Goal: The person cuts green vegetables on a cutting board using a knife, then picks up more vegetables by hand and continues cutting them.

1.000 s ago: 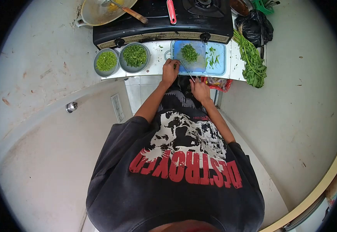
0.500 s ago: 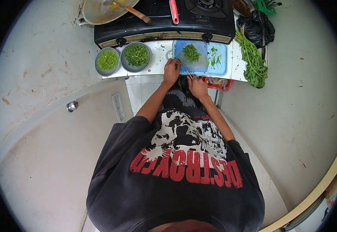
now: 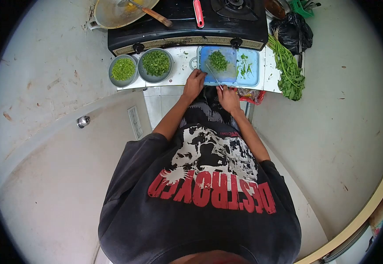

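Observation:
A blue cutting board (image 3: pixel 206 55) lies over the left part of a light blue tray (image 3: pixel 254 80). Finely chopped greens (image 3: pixel 218 60) form a pile on the board, and loose leaf bits (image 3: pixel 244 66) lie on the tray to its right. My right hand (image 3: pixel 230 99), at the front edge, grips a knife (image 3: pixel 213 75) whose blade slants up and left over the board, its tip near the pile. Bent fingers of my left hand (image 3: pixel 194 84) are drawn together at the board's front left corner; what they pinch, if anything, is hidden.
Two grey bowls hold chopped greens: light green (image 3: pixel 123 69) and darker green (image 3: pixel 156 63). Behind is a black stove (image 3: pixel 187 33) with a wok (image 3: pixel 108 15), a wooden-handled spatula (image 3: pixel 156 16) and a red handle (image 3: pixel 198 13). Leafy stalks (image 3: pixel 290 70) and a black bag (image 3: pixel 294 33) lie right.
The knife and my right hand have shifted slightly right, the blade farther from my left fingers. My left hand has drawn back a little toward the board's front left corner.

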Demonstrator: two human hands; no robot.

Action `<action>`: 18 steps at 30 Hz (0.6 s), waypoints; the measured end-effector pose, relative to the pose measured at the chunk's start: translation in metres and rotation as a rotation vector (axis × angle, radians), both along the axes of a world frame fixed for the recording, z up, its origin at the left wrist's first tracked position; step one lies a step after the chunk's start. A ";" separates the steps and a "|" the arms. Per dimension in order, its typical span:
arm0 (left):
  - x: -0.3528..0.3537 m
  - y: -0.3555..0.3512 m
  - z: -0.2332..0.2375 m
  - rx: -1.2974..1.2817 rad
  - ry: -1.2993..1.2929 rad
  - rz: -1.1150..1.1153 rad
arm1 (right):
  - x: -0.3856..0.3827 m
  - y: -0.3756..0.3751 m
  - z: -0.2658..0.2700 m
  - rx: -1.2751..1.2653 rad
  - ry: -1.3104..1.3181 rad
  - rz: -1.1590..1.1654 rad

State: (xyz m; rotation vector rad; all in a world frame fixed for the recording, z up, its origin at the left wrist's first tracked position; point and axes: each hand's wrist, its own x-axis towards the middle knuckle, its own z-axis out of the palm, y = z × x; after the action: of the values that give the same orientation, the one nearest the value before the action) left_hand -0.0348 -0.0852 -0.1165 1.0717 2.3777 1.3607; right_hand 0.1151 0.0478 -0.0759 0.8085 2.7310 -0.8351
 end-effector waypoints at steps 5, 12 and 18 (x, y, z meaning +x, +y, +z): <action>0.003 -0.001 -0.001 -0.009 -0.057 0.046 | 0.006 -0.010 -0.002 -0.002 -0.041 0.005; 0.003 0.001 -0.001 0.008 -0.072 0.069 | -0.011 -0.009 -0.003 0.014 0.012 0.025; 0.002 0.002 0.014 -0.036 -0.132 0.095 | -0.007 -0.010 -0.006 0.026 -0.004 0.032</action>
State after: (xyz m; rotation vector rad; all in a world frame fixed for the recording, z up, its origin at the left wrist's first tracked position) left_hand -0.0326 -0.0828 -0.1026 0.8423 2.3739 1.3676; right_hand 0.1081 0.0374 -0.0821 0.7690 2.7495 -0.7923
